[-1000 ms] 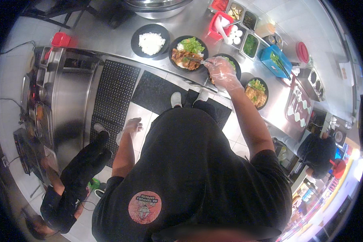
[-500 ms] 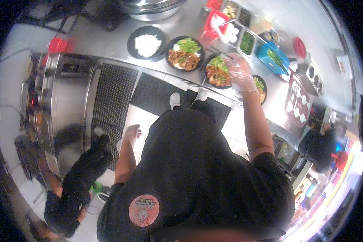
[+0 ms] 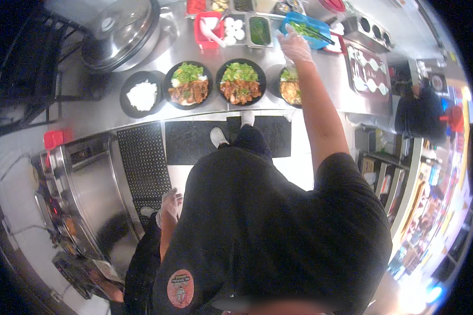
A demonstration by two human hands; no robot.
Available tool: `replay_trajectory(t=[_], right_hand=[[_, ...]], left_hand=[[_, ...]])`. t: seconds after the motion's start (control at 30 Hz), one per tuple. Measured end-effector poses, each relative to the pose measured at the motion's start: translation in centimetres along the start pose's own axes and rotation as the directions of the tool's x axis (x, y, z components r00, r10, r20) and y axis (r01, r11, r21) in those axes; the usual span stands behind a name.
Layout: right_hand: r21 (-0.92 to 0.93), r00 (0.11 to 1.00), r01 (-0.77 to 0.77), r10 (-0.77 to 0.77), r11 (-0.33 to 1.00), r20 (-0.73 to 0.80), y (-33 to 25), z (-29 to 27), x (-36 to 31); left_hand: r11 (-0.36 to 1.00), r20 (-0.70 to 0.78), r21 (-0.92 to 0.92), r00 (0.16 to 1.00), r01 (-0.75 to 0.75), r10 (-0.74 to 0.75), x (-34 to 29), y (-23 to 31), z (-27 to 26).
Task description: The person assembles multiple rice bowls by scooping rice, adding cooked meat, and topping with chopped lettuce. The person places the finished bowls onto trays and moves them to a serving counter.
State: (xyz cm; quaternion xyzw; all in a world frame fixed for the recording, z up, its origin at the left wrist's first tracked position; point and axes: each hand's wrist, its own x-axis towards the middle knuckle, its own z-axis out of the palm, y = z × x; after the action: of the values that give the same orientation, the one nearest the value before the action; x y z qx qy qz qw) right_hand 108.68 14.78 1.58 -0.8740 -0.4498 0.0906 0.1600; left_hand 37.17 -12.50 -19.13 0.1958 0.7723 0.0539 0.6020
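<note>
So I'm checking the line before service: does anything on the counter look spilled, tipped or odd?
Nothing stands out. The four round black bowls sit upright in a row on the steel counter, the rice bowl leftmost. The gloved right hand reaches over the blue tray of greens; the left hand hangs free.

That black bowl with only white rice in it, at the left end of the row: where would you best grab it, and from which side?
Take the rice bowl by its bare black rim on the left or near edge, from above. The rice sits heaped mid-bowl, leaving the rim clear; the next bowl crowds its right side, a steel lid sits behind.
</note>
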Motion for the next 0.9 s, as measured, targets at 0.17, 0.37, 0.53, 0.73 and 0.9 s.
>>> replay_trajectory(t=[0.17, 0.37, 0.53, 0.73, 0.9], right_hand=[[0.225, 0.934, -0.047, 0.122, 0.973, -0.334, 15.2, -3.3, -10.5], [0.866, 0.76, -0.446, 0.607, 0.228, 0.232, 34.1, 6.6, -26.9], [0.705, 0.702, -0.708, 0.064, -0.033, 0.709, 9.5, 5.0, -27.0], [0.71, 0.74, -0.646, -0.001, -0.28, 0.673, 4.1, 9.8, -21.7], [0.66, 0.698, -0.699, -0.061, -0.274, 0.714, 3.4, 11.8, -20.3]], left_hand=[[0.979, 0.091, 0.181, 0.993, -0.095, 0.08, -0.1, 5.4, 1.0], [0.937, 0.326, 0.188, 0.919, -0.293, 0.222, -2.5, 14.1, 8.1], [0.945, 0.368, -0.271, 0.887, -0.183, 0.278, -3.4, 24.1, 8.8], [0.764, 0.538, -0.619, 0.61, -0.183, 0.582, -4.0, 31.4, 12.1], [0.806, 0.448, -0.546, 0.733, -0.229, 0.512, -3.9, 32.4, 15.4]])
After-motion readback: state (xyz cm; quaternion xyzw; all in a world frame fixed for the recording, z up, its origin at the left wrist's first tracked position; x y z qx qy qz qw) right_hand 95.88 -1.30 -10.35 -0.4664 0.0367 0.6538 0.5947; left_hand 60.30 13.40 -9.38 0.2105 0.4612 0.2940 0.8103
